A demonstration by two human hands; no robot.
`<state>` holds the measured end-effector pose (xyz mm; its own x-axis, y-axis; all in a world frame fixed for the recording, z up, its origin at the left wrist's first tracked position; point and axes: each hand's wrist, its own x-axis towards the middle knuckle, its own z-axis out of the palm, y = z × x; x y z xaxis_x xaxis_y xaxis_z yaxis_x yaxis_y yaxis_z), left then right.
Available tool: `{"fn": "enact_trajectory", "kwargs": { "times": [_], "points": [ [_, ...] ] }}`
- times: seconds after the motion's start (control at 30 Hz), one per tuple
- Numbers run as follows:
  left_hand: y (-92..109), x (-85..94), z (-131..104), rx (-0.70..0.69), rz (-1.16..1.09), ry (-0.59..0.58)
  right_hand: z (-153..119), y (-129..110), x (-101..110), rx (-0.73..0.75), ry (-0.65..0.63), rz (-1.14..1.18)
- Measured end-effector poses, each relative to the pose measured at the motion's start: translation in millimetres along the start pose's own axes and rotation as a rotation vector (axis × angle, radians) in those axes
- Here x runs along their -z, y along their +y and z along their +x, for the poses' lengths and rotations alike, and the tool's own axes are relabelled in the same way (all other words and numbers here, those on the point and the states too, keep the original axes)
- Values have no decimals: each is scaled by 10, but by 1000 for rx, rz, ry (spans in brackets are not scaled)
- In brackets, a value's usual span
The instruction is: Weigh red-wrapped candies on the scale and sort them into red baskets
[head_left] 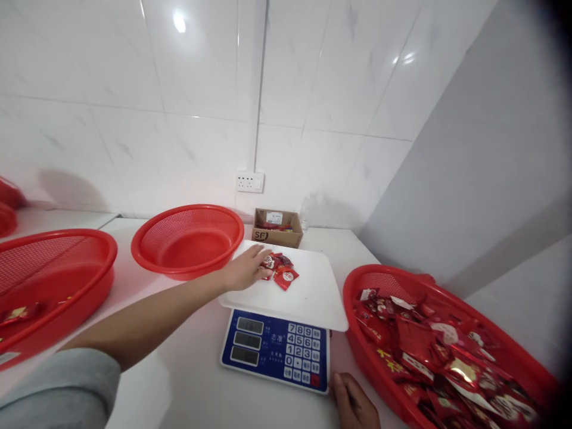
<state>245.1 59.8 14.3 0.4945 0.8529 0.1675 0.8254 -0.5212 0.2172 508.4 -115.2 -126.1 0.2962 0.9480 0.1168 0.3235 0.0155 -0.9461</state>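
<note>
My left hand reaches over the white pan of a weighing scale. Its fingers are apart and touch the left side of a small pile of red wrapped packets. Below the pan is the scale's blue panel with three displays and a keypad. My right hand rests at the bottom, by the panel's lower right corner, with its fingers curled in; whether it holds anything is hidden. Right beside it stands a red basket full of red packets.
An empty-looking red basket stands behind my left forearm. Another red basket at the left holds a few packets. A cardboard box with packets sits at the back, near a clear bottle. A socket is on the tiled wall.
</note>
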Motion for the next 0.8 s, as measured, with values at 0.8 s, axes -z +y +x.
{"fn": "enact_trajectory", "kwargs": {
  "times": [0.8],
  "points": [
    [-98,236,269,172,-147,353,-11,-50,14,28,9,0]
  ]
}}
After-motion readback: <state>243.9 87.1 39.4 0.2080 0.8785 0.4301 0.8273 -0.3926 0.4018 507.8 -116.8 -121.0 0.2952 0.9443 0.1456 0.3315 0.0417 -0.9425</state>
